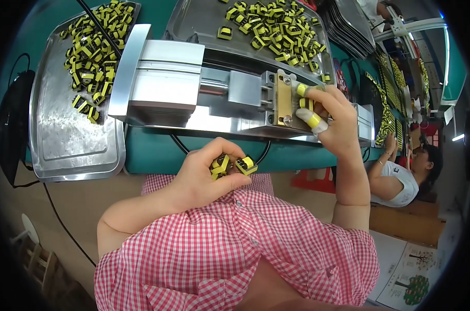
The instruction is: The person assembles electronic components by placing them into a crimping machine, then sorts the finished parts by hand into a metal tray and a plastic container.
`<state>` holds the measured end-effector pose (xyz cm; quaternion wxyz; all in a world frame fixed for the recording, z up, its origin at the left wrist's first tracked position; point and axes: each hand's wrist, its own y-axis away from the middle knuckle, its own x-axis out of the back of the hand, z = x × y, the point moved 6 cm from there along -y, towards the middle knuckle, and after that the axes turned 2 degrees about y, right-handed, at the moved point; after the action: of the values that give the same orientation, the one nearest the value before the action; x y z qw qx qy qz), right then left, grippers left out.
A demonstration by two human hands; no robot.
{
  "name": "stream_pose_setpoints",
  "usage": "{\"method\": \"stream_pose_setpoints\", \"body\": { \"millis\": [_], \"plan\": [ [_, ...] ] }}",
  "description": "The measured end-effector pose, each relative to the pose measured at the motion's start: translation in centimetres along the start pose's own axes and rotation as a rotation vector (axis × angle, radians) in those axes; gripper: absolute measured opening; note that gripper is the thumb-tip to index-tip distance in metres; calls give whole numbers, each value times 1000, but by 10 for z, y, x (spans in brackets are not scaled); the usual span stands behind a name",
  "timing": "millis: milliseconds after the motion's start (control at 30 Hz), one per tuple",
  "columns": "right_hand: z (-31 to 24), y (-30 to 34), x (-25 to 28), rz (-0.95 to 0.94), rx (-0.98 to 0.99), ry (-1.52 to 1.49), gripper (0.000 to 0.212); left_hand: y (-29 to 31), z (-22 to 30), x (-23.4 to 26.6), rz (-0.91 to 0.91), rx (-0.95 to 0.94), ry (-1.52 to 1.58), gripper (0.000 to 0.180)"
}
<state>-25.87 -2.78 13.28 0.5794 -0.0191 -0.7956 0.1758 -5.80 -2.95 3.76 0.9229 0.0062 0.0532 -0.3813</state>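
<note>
My left hand (196,173) is closed around a few small yellow-and-black transformers (220,167) in front of my chest. One more transformer (247,165) sticks out between its thumb and fingertips. On the right, my right hand (338,119) reaches to the metal clamping machine (167,72). Its thumb and index finger, wrapped in white covers and yellow tape, pinch round a transformer (306,103) beside the brass-coloured jaw plate (284,101). The fingers partly hide that piece, and whether it touches the plate I cannot tell.
A metal tray (79,150) with a heap of transformers lies at left; another tray (198,23) with a heap stands behind the machine. Black cables hang below the green table (152,158). At far right sits a co-worker (401,181) near stacked dark trays (349,26).
</note>
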Motion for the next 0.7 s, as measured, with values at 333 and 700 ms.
{"method": "stream_pose_setpoints", "body": {
  "millis": [333,700],
  "plan": [
    [19,57,-17,107,-573,-1692,30,-1,9,-4,-83,-47,-96,37],
    [-50,59,-46,-313,-115,-773,44,-3,24,-23,-172,-318,-257,40]
  ]
}}
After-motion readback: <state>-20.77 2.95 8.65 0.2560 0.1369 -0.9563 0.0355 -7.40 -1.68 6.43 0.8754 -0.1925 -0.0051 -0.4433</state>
